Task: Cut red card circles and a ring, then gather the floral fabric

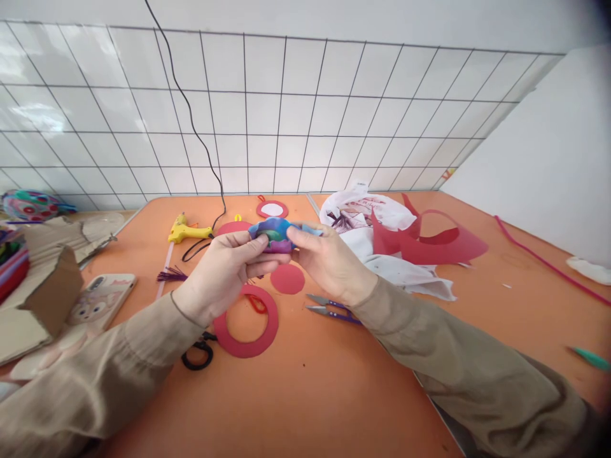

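Between my hands, above the orange table (296, 394), is a small piece of blue, purple and green material (274, 234) with a wavy edge. My left hand (229, 267) pinches its left side between thumb and fingers. On the right side, my right hand (329, 257) grips it with the thumb on top. Below the hands lie a red ring (272, 324) and a red disc (287, 279). Thread snips (329, 306) with purple handles rest beside my right wrist. Black scissor handles (197, 355) show near my left sleeve.
A yellow glue gun (186, 230) with a black cord lies at the back left. At left are a phone (102, 299) and cardboard (48, 292). Red sheet scraps (410, 245) and a white plastic bag (401, 213) lie at the back right; a pink-red strip (544, 262) is farther right.
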{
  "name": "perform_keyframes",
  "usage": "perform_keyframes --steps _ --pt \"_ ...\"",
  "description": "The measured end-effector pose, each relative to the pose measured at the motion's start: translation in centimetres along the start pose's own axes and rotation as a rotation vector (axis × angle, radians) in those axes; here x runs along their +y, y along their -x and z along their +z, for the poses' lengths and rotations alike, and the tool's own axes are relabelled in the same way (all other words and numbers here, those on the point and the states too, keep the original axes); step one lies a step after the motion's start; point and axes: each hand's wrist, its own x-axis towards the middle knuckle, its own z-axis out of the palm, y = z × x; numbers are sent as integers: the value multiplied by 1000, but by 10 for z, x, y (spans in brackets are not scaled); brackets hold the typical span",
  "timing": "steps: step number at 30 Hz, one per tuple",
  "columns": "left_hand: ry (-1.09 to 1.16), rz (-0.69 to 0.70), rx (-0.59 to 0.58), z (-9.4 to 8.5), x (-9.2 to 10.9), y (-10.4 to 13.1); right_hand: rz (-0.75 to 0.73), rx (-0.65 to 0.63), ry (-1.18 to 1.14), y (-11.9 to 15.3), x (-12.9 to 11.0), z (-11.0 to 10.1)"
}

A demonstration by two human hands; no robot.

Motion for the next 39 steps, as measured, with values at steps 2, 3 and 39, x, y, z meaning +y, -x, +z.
perform_keyframes --steps 2,3,39 --pt "21 12 26 -1 1 -1 -18 -11 5 -1 0 -4" --pt "30 18 43 -1 2 -2 -20 -23 3 -2 1 -6" --pt "92 102 248 9 -21 1 -133 233 320 7 12 15"
